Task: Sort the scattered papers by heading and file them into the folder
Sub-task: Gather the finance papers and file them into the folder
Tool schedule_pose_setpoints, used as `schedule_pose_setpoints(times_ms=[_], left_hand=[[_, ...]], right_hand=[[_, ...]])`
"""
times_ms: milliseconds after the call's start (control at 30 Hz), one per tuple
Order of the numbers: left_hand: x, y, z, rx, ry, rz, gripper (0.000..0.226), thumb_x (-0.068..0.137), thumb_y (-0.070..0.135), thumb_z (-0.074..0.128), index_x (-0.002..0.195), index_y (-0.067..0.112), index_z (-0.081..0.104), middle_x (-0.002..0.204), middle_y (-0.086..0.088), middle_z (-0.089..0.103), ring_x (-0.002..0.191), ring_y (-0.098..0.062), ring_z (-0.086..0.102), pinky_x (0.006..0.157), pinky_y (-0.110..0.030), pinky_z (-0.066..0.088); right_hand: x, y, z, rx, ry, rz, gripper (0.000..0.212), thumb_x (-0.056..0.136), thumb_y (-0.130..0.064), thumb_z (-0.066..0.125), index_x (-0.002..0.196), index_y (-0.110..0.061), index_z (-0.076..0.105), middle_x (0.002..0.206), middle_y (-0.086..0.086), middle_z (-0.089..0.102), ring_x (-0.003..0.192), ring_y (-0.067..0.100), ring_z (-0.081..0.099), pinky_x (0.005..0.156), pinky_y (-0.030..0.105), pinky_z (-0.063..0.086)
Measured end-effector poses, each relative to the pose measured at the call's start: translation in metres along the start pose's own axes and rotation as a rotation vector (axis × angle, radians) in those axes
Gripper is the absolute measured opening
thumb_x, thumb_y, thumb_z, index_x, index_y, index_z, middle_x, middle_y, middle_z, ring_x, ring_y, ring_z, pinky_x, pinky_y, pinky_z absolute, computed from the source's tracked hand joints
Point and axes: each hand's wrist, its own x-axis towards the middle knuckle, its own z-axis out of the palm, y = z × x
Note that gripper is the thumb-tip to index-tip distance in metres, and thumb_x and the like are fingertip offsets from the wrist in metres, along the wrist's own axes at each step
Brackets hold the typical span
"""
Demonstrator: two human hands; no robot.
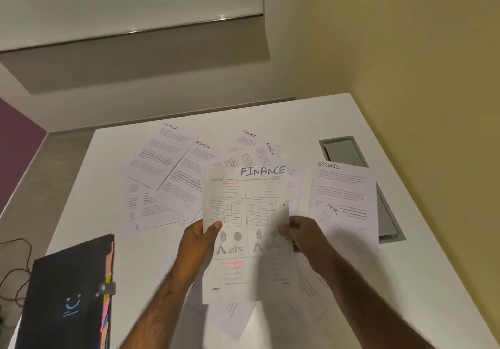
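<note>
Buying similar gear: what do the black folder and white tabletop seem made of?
Black folder: probably matte plastic or coated card; the cover looks dull and stiff. White tabletop: likely smooth laminate; even, unbroken surface with soft sheen.

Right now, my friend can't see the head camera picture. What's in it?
A person holds up a sheet headed FINANCE, left grip and right grip pinching its sides, over a white table scattered with papers headed FINANCE, ADMIN, SPORTS and HR. A dark folder lies at the left.
</note>
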Motion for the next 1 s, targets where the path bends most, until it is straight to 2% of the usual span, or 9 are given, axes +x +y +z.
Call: schedule_pose_setpoints(times_ms=[100,167,333,467,533,600,800,900,1000], left_hand=[[0.003,-0.016,-0.016,0.011,0.053,-0.005,0.014,0.098,0.016,0.063,0.092,0.012,0.075,0.083,-0.001,0.079,0.068,-0.017,0.071,0.054,-0.017,0.05],[0.002,-0.022,-0.022,0.042,0.099,-0.011,0.021,0.099,0.017,0.062,0.081,0.011,0.072,0.074,-0.006,0.072,0.064,-0.02,0.061,0.054,-0.023,0.049],[-0.009,-0.052,-0.034,0.138,0.208,-0.033,0.023,0.099,0.001,0.053,0.086,0.008,0.071,0.063,0.004,0.073,0.063,-0.016,0.071,0.049,-0.013,0.05],[-0.002,-0.11,-0.052,0.58,0.187,-0.066,0.012,0.092,0.027,0.07,0.099,0.019,0.064,0.108,0.001,0.069,0.112,-0.03,0.064,0.084,-0.022,0.046],[-0.002,-0.137,-0.052,0.82,0.092,-0.106,0.056,0.09,0.046,0.069,0.134,0.016,0.053,0.144,-0.007,0.052,0.135,-0.031,0.049,0.104,-0.037,0.041],[-0.007,-0.157,-0.044,1.099,0.007,-0.123,0.087,0.095,0.059,0.053,0.159,0.012,0.019,0.168,-0.014,0.014,0.153,-0.032,0.022,0.119,-0.044,0.027],[-0.046,-0.192,-0.027,1.339,-0.003,-0.172,0.091,0.097,0.069,0.017,0.157,0.011,-0.019,0.164,-0.012,-0.028,0.155,-0.037,-0.011,0.125,-0.051,0.01],[-0.061,-0.188,-0.015,1.415,0.066,-0.27,0.096,0.096,0.071,0.015,0.159,0.002,-0.008,0.167,-0.022,-0.009,0.153,-0.042,0.013,0.12,-0.049,0.029],[-0.069,-0.17,-0.005,1.629,0.114,-0.145,0.082,0.098,0.064,0.02,0.148,0.001,0.039,0.144,-0.018,0.05,0.121,-0.029,0.056,0.097,-0.038,0.048]], right_hand=[[0.0,-0.007,0.005,-0.075,0.047,-0.022,0.008,0.093,-0.008,0.068,0.095,-0.003,0.074,0.088,0.008,0.08,0.081,0.028,0.077,0.072,0.039,0.064],[-0.003,-0.011,0.004,-0.103,0.097,-0.03,0.008,0.091,-0.008,0.07,0.085,-0.004,0.073,0.077,0.004,0.077,0.069,0.022,0.073,0.057,0.03,0.058],[-0.008,-0.009,-0.03,-0.029,0.352,-0.088,0.017,0.088,-0.005,0.073,0.083,0.01,0.066,0.067,0.015,0.066,0.057,0.019,0.058,0.048,0.021,0.044],[-0.017,0.002,-0.075,0.063,0.482,-0.008,0.007,0.093,-0.004,0.068,0.086,-0.002,0.069,0.091,0.013,0.072,0.071,0.024,0.064,0.056,0.022,0.052],[-0.023,0.011,-0.096,0.113,0.547,0.028,0.016,0.094,-0.002,0.065,0.079,-0.006,0.063,0.083,0.012,0.065,0.061,0.021,0.056,0.043,0.015,0.043],[-0.027,0.021,-0.11,0.15,0.582,0.058,0.022,0.094,-0.001,0.065,0.074,-0.009,0.06,0.084,0.016,0.064,0.06,0.022,0.054,0.051,0.02,0.043],[-0.037,0.033,-0.126,0.196,0.62,0.078,0.016,0.094,-0.001,0.065,0.08,-0.008,0.063,0.089,0.014,0.069,0.074,0.027,0.061,0.069,0.034,0.047],[-0.038,0.035,-0.123,0.211,0.612,0.08,0.013,0.095,-0.001,0.065,0.083,-0.005,0.062,0.089,0.012,0.07,0.075,0.027,0.063,0.067,0.032,0.049],[-0.039,0.034,-0.116,0.224,0.598,0.076,0.018,0.096,-0.001,0.063,0.079,-0.005,0.057,0.089,0.012,0.07,0.074,0.024,0.065,0.061,0.028,0.049]])
